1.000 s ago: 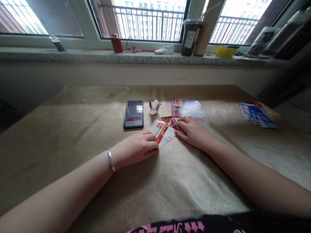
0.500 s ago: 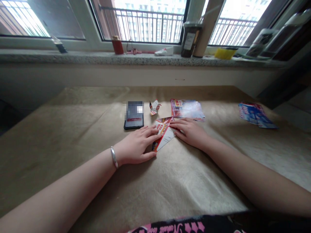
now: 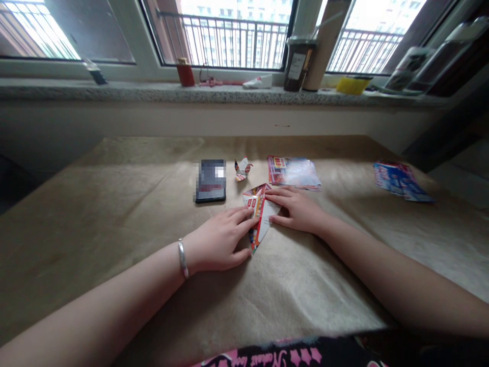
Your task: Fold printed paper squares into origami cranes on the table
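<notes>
A folded printed paper (image 3: 263, 216), red, yellow and white, lies flat on the table in a kite-like shape, its narrow end toward me. On its left edge rest the fingertips of my left hand (image 3: 221, 237), fingers stretched out, thumb near the lower tip. My right hand (image 3: 300, 208) lies on the paper's upper right side, fingers extended and slightly apart. Parts of the paper are hidden under both hands. Just beyond it stands a small folded paper piece (image 3: 242, 169) with pointed flaps.
A dark phone (image 3: 211, 181), partly blurred, lies left of the folded piece. Behind my right hand is a stack of printed flyers (image 3: 294, 172); more blue and red flyers (image 3: 401, 181) lie far right. The windowsill (image 3: 229, 95) holds jars and small items.
The paper has turned, so its narrow tip now points more straight toward me. My left hand has shifted slightly right and nearer with it; my right hand has barely moved.
</notes>
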`<state>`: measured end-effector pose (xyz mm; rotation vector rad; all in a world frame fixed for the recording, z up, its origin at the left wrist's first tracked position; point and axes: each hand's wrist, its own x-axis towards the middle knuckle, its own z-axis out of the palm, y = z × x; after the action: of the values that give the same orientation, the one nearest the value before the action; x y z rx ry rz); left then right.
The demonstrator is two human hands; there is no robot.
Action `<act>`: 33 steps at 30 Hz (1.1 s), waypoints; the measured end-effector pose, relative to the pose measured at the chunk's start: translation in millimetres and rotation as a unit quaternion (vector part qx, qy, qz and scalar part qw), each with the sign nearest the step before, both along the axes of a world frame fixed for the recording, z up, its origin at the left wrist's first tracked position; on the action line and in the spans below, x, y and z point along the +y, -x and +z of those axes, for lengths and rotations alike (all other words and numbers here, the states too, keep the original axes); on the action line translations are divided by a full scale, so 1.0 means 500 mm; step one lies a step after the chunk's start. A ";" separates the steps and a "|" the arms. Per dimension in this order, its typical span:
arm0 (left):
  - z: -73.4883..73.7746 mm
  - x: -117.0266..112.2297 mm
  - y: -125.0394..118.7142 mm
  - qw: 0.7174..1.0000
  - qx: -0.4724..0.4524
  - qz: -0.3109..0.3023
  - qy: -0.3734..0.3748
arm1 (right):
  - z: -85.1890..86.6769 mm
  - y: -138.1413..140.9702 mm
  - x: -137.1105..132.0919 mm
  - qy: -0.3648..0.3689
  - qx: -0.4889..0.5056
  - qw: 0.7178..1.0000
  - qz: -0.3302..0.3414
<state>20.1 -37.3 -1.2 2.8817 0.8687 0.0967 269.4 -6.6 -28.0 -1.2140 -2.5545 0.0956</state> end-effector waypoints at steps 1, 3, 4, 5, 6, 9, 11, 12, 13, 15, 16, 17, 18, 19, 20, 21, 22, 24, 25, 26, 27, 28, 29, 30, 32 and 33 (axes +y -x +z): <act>0.002 -0.006 -0.002 1.000 0.001 0.004 0.000 | 0.001 0.000 -0.002 0.004 0.000 1.000 0.002; 0.009 -0.015 -0.002 1.000 0.002 0.003 0.000 | 0.006 0.002 -0.007 0.011 0.000 1.000 0.005; 0.013 -0.019 -0.001 1.000 0.001 0.002 0.000 | 0.009 0.003 -0.010 0.014 -0.001 1.000 0.006; 0.017 -0.023 0.000 1.000 -0.002 0.002 0.000 | 0.013 0.004 -0.014 0.016 0.000 1.000 0.006; 0.020 -0.028 0.000 1.000 -0.004 0.002 -0.001 | 0.017 0.004 -0.018 0.017 0.000 1.000 0.005; 0.030 -0.043 -0.003 1.000 -0.008 0.008 -0.007 | 0.032 0.006 -0.031 0.022 -0.006 1.000 0.001; 0.034 -0.055 -0.010 1.000 -0.004 0.019 -0.017 | 0.044 0.007 -0.041 0.029 -0.014 0.999 -0.006; 0.036 -0.060 -0.014 0.999 -0.002 0.028 -0.026 | 0.051 0.008 -0.047 0.035 -0.018 0.999 -0.012; 0.037 -0.065 -0.018 0.999 0.002 0.032 -0.033 | 0.057 0.009 -0.054 0.041 -0.022 0.999 -0.018; 0.040 -0.074 -0.026 0.999 0.010 0.033 -0.043 | 0.070 0.015 -0.067 0.055 -0.032 0.997 -0.036; 0.041 -0.078 -0.029 0.998 0.015 0.035 -0.045 | 0.076 0.018 -0.074 0.062 -0.039 0.996 -0.046; 0.043 -0.082 -0.031 0.998 0.022 0.040 -0.046 | 0.080 0.022 -0.081 0.068 -0.045 0.995 -0.060; 0.044 -0.087 -0.033 0.997 0.029 0.047 -0.045 | 0.084 0.026 -0.088 0.074 -0.049 0.993 -0.080; 0.046 -0.091 -0.035 0.997 0.036 0.055 -0.045 | 0.085 0.031 -0.094 0.082 -0.050 0.991 -0.094; 0.048 -0.096 -0.036 0.996 0.043 0.061 -0.043 | 0.086 0.035 -0.100 0.089 -0.049 0.989 -0.103; 0.050 -0.100 -0.038 0.996 0.047 0.065 -0.041 | 0.085 0.038 -0.105 0.094 -0.043 0.988 -0.111; 0.052 -0.104 -0.039 0.996 0.047 0.067 -0.040 | 0.083 0.042 -0.110 0.096 -0.033 0.988 -0.117; 0.055 -0.109 -0.040 0.996 0.038 0.069 -0.038 | 0.076 0.049 -0.119 0.091 -0.008 0.987 -0.130; 0.055 -0.109 -0.039 0.996 0.028 0.072 -0.041 | 0.071 0.053 -0.123 0.084 0.005 0.987 -0.136; 0.054 -0.109 -0.038 0.996 0.024 0.070 -0.040 | 0.066 0.057 -0.126 0.074 0.017 0.987 -0.143; 0.052 -0.107 -0.035 0.997 0.020 0.066 -0.040 | 0.061 0.061 -0.130 0.064 0.027 0.987 -0.148; 0.049 -0.105 -0.032 0.997 0.013 0.058 -0.042 | 0.056 0.064 -0.132 0.055 0.035 0.986 -0.153; 0.046 -0.102 -0.029 0.997 0.001 0.054 -0.048 | 0.053 0.068 -0.135 0.047 0.041 0.986 -0.157; 0.041 -0.098 -0.025 0.997 -0.008 0.050 -0.055 | 0.050 0.070 -0.137 0.043 0.044 0.985 -0.160; 0.033 -0.094 -0.017 0.997 -0.020 0.046 -0.062 | 0.048 0.074 -0.139 0.040 0.048 0.985 -0.161; 0.029 -0.092 -0.014 0.997 -0.024 0.044 -0.062 | 0.049 0.074 -0.139 0.040 0.051 0.985 -0.160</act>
<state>27.1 -83.5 13.4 2.9405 1.0158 0.2359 232.2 -76.2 -3.5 -1.5890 -2.2558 0.1845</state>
